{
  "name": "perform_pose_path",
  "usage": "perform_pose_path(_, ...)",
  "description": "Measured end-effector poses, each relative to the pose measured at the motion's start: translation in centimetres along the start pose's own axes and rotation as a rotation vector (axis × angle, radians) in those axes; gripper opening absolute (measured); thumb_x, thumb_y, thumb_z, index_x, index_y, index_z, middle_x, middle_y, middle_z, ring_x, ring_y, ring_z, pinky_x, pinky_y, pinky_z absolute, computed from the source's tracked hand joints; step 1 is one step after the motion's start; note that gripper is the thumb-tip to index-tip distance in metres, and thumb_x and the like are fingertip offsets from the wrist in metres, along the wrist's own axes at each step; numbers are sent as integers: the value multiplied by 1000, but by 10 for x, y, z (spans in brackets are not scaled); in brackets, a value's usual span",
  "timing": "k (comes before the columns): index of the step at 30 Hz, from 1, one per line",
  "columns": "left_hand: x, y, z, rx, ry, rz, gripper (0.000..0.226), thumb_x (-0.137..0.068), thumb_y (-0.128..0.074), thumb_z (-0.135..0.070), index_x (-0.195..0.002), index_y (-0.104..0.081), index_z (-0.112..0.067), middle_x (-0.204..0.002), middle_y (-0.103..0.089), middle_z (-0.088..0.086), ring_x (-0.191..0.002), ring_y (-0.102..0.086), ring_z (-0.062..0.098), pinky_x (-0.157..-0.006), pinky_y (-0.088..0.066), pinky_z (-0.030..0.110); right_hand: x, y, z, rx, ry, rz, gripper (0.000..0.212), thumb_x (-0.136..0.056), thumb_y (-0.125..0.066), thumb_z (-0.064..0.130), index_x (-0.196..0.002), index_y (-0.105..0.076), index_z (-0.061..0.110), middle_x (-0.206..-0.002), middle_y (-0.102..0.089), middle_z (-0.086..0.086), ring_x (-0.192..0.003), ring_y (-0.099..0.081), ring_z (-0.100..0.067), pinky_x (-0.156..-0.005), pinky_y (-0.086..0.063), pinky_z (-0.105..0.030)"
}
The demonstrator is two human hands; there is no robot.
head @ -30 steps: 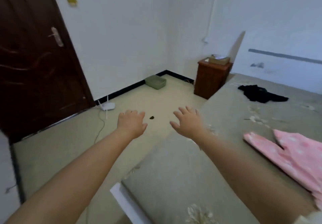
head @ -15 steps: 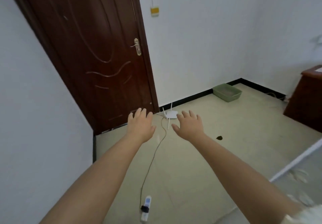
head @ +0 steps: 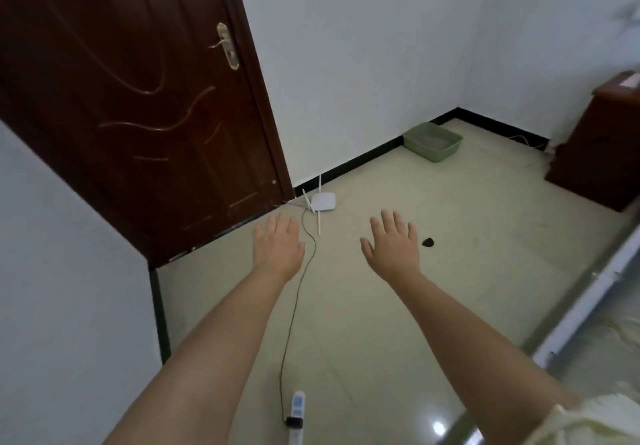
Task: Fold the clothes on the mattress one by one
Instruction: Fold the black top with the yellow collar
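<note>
Door: we see a dark brown wooden door (head: 131, 98), closed.
Floor: we see a white router (head: 323, 201), green plastic tray (head: 433, 141), white power strip (head: 297, 410).
Right: we see a brown wooden cabinet (head: 599, 154).

Soft, even daylight fills the room, rather dim and bluish. A bright glare spot sits on the glossy floor (head: 438, 427). Wide-angle distortion bends the door (head: 121, 98); right edge blurs.
</note>
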State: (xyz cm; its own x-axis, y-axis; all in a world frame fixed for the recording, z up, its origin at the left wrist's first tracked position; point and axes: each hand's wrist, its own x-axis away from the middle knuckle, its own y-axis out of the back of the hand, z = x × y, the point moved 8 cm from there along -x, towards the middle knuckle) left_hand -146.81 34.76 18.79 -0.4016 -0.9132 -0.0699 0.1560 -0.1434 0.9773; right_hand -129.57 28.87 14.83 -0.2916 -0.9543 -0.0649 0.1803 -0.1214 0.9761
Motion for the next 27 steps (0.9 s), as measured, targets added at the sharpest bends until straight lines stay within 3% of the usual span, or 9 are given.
perform_pose_path(2,-23,-17,-16,15,-54,39,44,-92,-40,-37,-129,-37,-12,-133,-40,8,-126,-32,24,-103,-26,40,-6,-6,-31,31,-101,26,54,-96,-28,42,-143,-23,17,-155,-12,-6,-143,-7,-24,-114,-8,-43)
perform_pose_path(6,-83,-38,-75,66,-204,96,50,-95,-36,-37,-137,-28,-12,-142,-31,9,-132,-26,24,-107,-23,43,-12,3,-109,107,-316,0,54,-96,-29,43,-143,-23,17,-155,-14,-6,-143,-8,-25,-114,-10,-42)
perform_pose_path(11,-136,-25,-220,123,-563,98,54,-97,-30,-38,-143,-18,-12,-152,-16,9,-140,-13,24,-111,-12,44,4,26,-215,165,-596,-5,54,-96,-30,43,-143,-22,16,-155,-13,-6,-143,-8,-25,-114,-9,-42)
perform_pose_path(15,-179,23,-347,217,-825,15,55,-95,-33,-39,-142,-21,-12,-150,-21,10,-138,-19,24,-109,-17,43,-16,62,-301,204,-742,-60,55,-96,-31,42,-144,-21,18,-154,-15,-6,-143,-8,-25,-114,-10,-43)
perform_pose_path(20,-261,79,-470,247,-942,-94,48,-94,-36,-39,-133,-34,-11,-135,-39,9,-124,-35,25,-99,-29,38,-80,120,-404,219,-811,-175,55,-96,-33,40,-144,-23,15,-154,-17,-7,-143,-10,-25,-114,-13,-43)
perform_pose_path(27,-381,103,-574,200,-957,-31,47,-93,-38,-38,-131,-37,-9,-133,-44,13,-121,-41,28,-94,-35,38,-153,160,-521,181,-931,-209,52,-96,-35,37,-142,-26,14,-153,-19,-8,-142,-13,-25,-113,-15,-44)
